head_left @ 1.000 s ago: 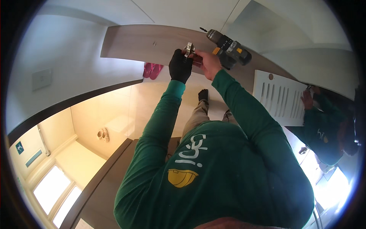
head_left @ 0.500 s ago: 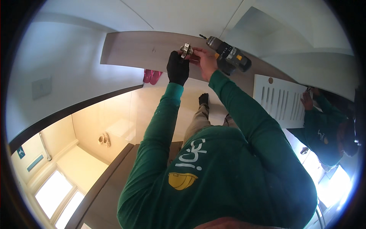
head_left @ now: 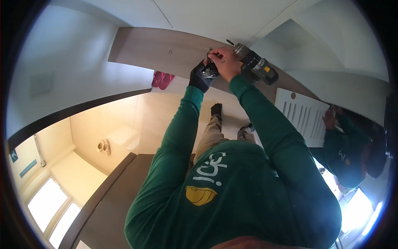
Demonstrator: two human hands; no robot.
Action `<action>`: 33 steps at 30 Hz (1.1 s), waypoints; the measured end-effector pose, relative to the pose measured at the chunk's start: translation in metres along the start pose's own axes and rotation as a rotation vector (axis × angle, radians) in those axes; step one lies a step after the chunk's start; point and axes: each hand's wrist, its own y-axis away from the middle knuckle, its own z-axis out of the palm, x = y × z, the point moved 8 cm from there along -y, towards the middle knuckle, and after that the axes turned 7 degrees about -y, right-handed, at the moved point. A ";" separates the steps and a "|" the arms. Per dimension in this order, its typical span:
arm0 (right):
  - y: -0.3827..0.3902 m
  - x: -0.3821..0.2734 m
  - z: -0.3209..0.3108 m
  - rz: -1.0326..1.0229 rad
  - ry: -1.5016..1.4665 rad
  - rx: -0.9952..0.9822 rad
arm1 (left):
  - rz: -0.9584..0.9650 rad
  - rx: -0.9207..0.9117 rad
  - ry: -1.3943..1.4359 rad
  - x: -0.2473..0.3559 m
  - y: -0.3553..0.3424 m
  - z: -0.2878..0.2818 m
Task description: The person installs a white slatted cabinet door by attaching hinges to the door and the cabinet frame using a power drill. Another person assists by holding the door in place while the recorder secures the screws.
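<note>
My left hand (head_left: pixel 200 75), in a dark glove, is closed on a small metal fitting (head_left: pixel 210 73), which looks like a hinge, above the grey-brown shelf (head_left: pixel 145 45). My right hand (head_left: pixel 226 63), bare, is pinched at the top of the fitting; the small piece at its fingertips is too small to make out. A cordless drill (head_left: pixel 259 65) with a bit in its chuck lies on the shelf just right of my right hand, partly behind it.
A white slotted panel (head_left: pixel 286 99) is at right, beside a mirror (head_left: pixel 348 149) reflecting me. Pink flip-flops (head_left: pixel 161 79) and pale shoes (head_left: pixel 103 147) lie on the floor. A dark wood surface (head_left: pixel 112 195) is at lower left, white walls (head_left: pixel 66 66) around.
My right hand has risen over the fitting, its fingers now at the top. My left hand has shifted right and turned with the fitting, which now sits lower.
</note>
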 end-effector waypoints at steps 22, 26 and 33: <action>0.059 0.035 0.012 0.476 -0.520 -0.016 | 0.454 0.418 -1.470 0.056 0.024 0.019; 0.092 0.048 0.009 0.728 -0.708 -0.037 | 0.378 0.319 -1.518 0.017 0.054 0.019; 0.225 0.086 -0.112 0.915 -0.567 -0.047 | 0.016 -0.176 -1.643 -0.126 0.105 0.044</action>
